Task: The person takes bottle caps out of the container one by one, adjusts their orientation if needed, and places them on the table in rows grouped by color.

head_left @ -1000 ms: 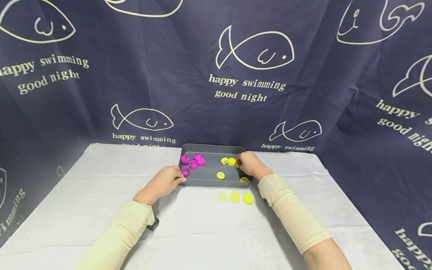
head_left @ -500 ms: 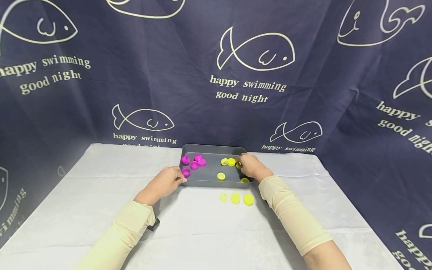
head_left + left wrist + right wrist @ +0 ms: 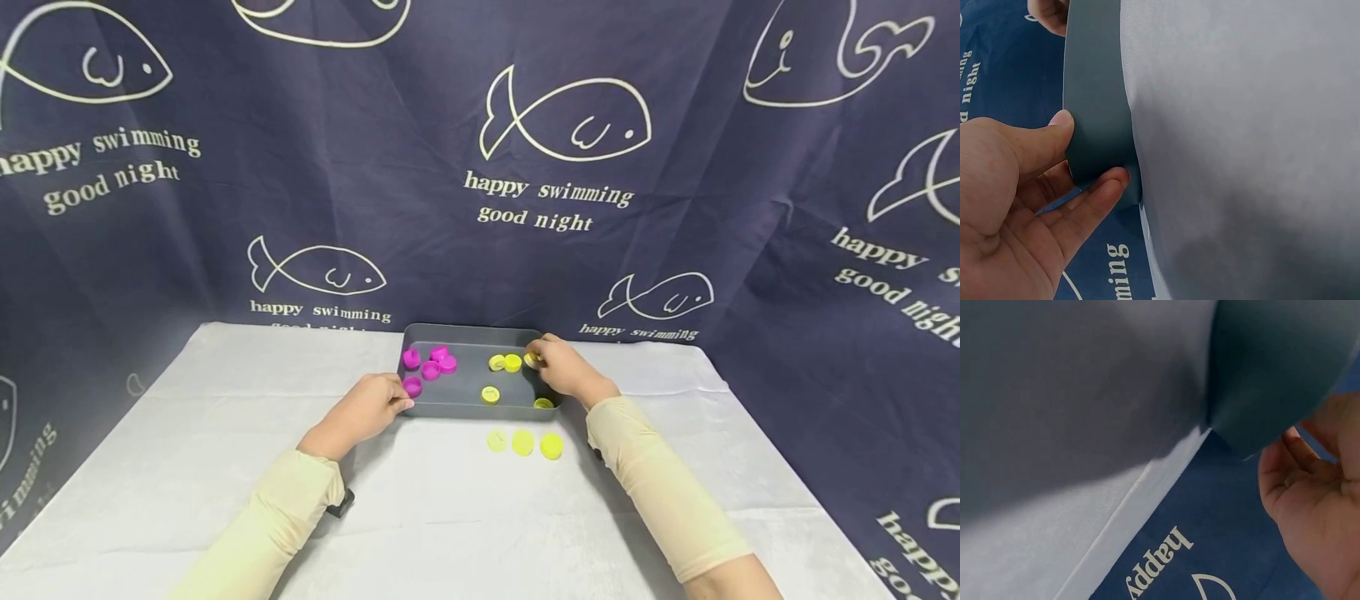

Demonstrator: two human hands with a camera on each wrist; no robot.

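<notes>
A dark grey rectangular tray (image 3: 453, 393) lies at the far edge of the table. My left hand (image 3: 365, 407) holds its front left corner; in the left wrist view, the thumb is on the rim and a finger against the outer wall (image 3: 1100, 81). At the tray's right end, my right hand (image 3: 567, 368) pinches a yellow bottle cap (image 3: 532, 360), partly hidden by the fingers. Several more yellow caps (image 3: 512, 363) sit in the right half. Magenta caps (image 3: 431, 370) are grouped at the left. The right wrist view hides the pinched cap behind the tray wall (image 3: 1279, 369).
Three yellow discs (image 3: 522, 442) lie in a row on the white tablecloth (image 3: 442, 517) in front of the tray. A dark blue curtain (image 3: 420, 167) with fish drawings hangs right behind the table and along both sides.
My right hand has risen slightly and shifted a little right, lifting the yellow bottle cap with it. My left hand stays on the tray corner; the other caps stay put.
</notes>
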